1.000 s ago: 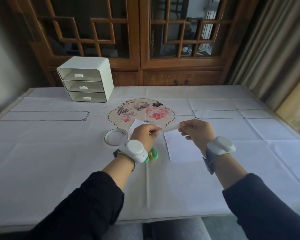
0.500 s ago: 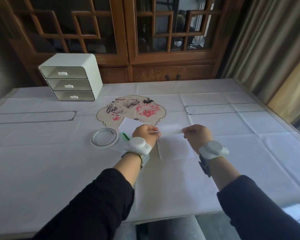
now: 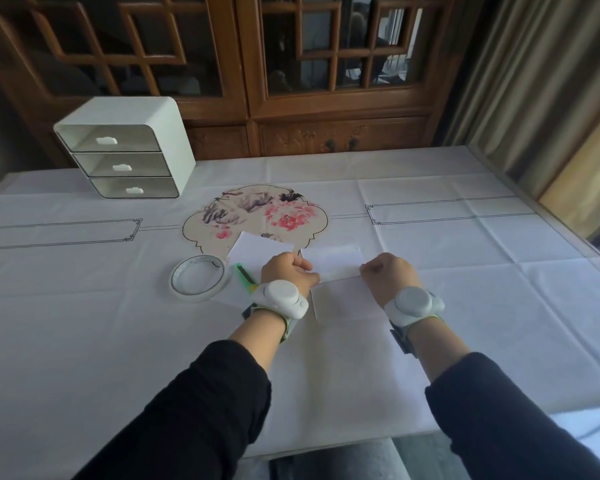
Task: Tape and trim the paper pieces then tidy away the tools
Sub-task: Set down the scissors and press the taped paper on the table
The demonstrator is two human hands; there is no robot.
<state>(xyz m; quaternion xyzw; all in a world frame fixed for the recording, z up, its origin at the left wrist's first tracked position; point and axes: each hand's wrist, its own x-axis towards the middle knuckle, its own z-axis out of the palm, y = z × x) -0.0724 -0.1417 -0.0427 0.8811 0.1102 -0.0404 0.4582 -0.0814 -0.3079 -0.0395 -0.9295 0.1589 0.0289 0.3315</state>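
Left hand (image 3: 289, 273): fingers curled together, pinching the left end of a narrow pale strip (image 3: 336, 274), apparently clear tape, though its material cannot be told for certain. Right hand (image 3: 388, 276): closed into a loose fist, fingers pinching the strip's right end. The strip spans between the two hands, low over the white paper sheet (image 3: 340, 299) lying flat on the table.

A second white paper piece (image 3: 331, 257) lies just beyond the strip, its near edge next to the sheet; whether they overlap cannot be told. A third white paper piece (image 3: 257, 251), tilted, sits far-left of the left hand, overlapping the near edge of the fan-shaped painted floral mat (image 3: 253, 216).

Clear adhesive tape roll (image 3: 197, 283) lies flat, left of the left hand. Green-handled tool (image 3: 245, 274), partly hidden behind the left wrist, lies between roll and hand.

White three-drawer plastic organiser (image 3: 125, 148) stands at the far left on the white tablecloth (image 3: 84, 341), drawers shut.
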